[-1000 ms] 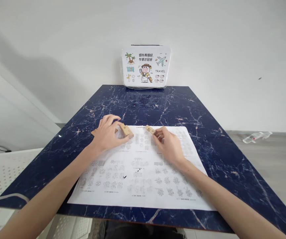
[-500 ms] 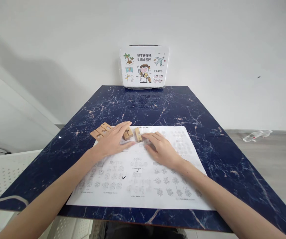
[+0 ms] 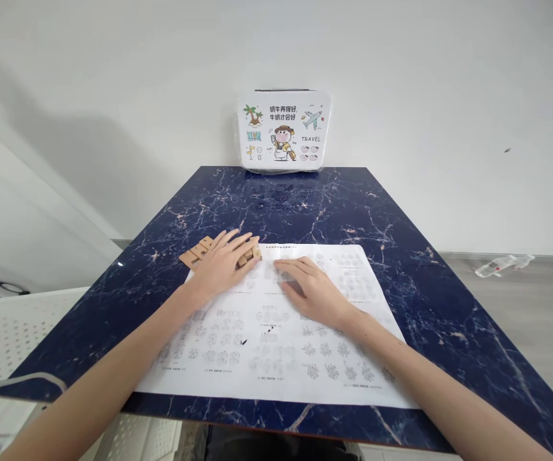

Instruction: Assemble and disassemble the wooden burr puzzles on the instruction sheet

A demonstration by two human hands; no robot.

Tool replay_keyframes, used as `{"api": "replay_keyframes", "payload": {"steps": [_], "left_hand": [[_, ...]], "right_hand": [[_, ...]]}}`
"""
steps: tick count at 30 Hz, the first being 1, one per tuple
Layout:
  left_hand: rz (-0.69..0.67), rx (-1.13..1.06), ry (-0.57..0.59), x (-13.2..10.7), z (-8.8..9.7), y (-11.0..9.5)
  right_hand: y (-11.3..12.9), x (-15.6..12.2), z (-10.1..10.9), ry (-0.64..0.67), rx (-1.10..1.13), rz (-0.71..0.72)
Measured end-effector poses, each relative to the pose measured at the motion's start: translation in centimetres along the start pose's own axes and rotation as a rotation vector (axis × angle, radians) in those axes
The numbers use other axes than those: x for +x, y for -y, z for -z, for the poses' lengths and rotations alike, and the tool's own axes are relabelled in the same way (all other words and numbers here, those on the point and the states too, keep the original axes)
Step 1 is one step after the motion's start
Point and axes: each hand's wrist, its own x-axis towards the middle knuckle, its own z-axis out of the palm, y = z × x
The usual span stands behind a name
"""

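Note:
Several light-brown wooden blocks [image 3: 192,257] lie side by side in a slanted row across the far left edge of a printed white sheet [image 3: 276,301]. Over the row rests my left hand [image 3: 223,259], its fingers spread across the tops and its thumb drawn in against the near side. The rightmost wooden block [image 3: 257,251] shows between thumb and forefinger. Parts of the other blocks are covered by the hand. A short way right, my right hand [image 3: 312,288] lies on the sheet, fingers extended, thumb apart, holding nothing.
The table [image 3: 286,205] is dark blue with a marbled pattern. At its far edge, against the wall, stands a white bag with cartoon prints [image 3: 283,131]. White perforated plastic furniture [image 3: 11,333] and a cable [image 3: 21,382] are at left. A plastic bottle [image 3: 495,266] lies on the floor at right.
The separate wooden block has moved left from beside my right fingertips to the end of the row. My left thumb has drawn in toward the blocks. The view has shifted slightly.

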Motion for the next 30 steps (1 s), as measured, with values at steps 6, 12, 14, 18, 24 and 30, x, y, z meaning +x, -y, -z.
{"api": "replay_keyframes", "payload": {"steps": [6,12,14,18,24,30], "left_hand": [[0.114,0.032,-0.062,-0.1,0.1,0.3],[0.174,0.129,-0.088,-0.6,0.2,-0.4],[0.194,0.155,-0.099,-0.6,0.2,-0.4],[0.221,0.192,-0.105,-0.5,0.4,-0.3],[0.211,0.203,-0.079,-0.4,0.3,1.1],[0.147,0.176,-0.174,-0.4,0.2,1.1]], "right_hand": [[0.1,-0.1,0.0,-0.005,0.003,-0.002],[0.1,-0.1,0.0,-0.007,-0.009,-0.002],[0.1,-0.1,0.0,-0.011,-0.006,-0.001],[0.0,-0.1,0.0,-0.017,-0.003,0.004],[0.0,-0.2,-0.1,-0.021,-0.003,0.008],[-0.1,-0.1,-0.1,-0.028,-0.013,0.014]]}}
